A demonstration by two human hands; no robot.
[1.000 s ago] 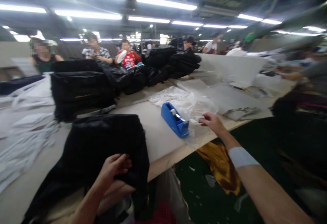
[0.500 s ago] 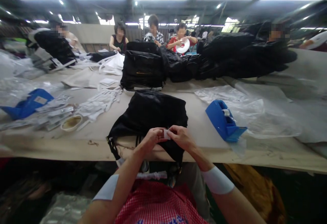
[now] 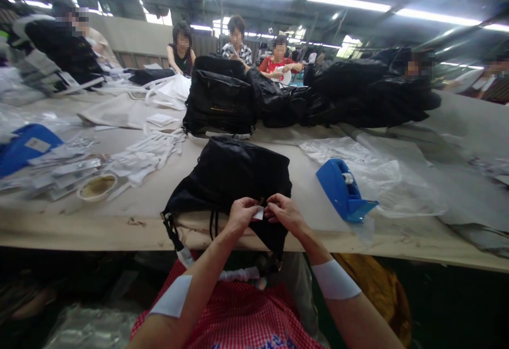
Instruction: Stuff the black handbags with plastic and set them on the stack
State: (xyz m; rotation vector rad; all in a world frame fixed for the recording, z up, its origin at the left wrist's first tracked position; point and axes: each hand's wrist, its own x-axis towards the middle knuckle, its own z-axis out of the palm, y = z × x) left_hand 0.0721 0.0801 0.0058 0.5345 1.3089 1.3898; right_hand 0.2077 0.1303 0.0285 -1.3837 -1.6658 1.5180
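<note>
A black bag [image 3: 244,171] lies on the table in front of me, its lower edge and a strap hanging over the front. My left hand [image 3: 242,214] pinches a small white paper piece [image 3: 259,212] over the bag's near edge. Just to the right, my right hand [image 3: 284,212] has its thumb and fingertips drawn together beside the paper; what they hold, if anything, is too small to make out. A small gold-coloured metal fitting [image 3: 262,200] shows on the bag between both hands. White patches cover part of each forearm.
A blue tape dispenser [image 3: 345,192] stands to the right, beside clear plastic bags [image 3: 393,179]. On the left are white tags and strips [image 3: 135,160], a round tub [image 3: 96,187] and another blue dispenser [image 3: 29,147]. Black bags [image 3: 218,99] are piled behind; several people work across the table.
Both hands were on the white paper; now the left holds it and the right fingertips have drawn slightly away from it. The camera view has turned and tilted a little.
</note>
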